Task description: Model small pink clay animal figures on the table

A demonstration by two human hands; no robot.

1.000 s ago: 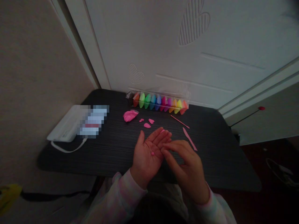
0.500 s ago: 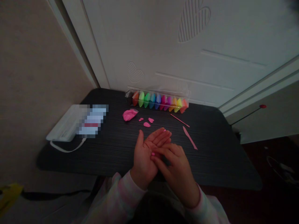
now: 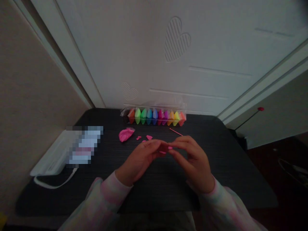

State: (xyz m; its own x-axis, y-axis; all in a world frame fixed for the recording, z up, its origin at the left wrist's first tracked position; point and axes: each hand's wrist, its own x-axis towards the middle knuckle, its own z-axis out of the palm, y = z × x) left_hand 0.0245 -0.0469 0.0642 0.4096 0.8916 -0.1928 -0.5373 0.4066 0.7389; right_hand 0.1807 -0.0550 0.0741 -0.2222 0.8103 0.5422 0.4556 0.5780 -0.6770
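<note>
Between the thumb and forefinger of my right hand (image 3: pixel 193 162) is a small pink lump of modelling clay (image 3: pixel 170 148). My left hand (image 3: pixel 141 158) is beside it, fingers stretched toward the right fingertips and thumb on the near side; it appears to hold nothing. A flat pink clay piece (image 3: pixel 163 152) shows just below the left fingers, apparently on the table. Past the left hand lie more clay bits (image 3: pixel 149 137), one partly covered. A larger pink clay lump in clear wrap (image 3: pixel 125 134) sits left of them. The thin pink modelling stick (image 3: pixel 176 132) is partly behind my right hand.
Along the back of the dark table (image 3: pixel 106 144) lies a clear pack of coloured clay (image 3: pixel 154 117). At left are a white box-like object (image 3: pixel 51 154) and a blurred-out screen (image 3: pixel 85 146) with a white cable (image 3: pixel 54 186). A white panel with hearts (image 3: pixel 144 48) rises behind.
My left hand has turned from palm up to on edge, and the clay lump has left its palm in my right fingers. The view has tilted up; the pink clay knife is now hidden.
</note>
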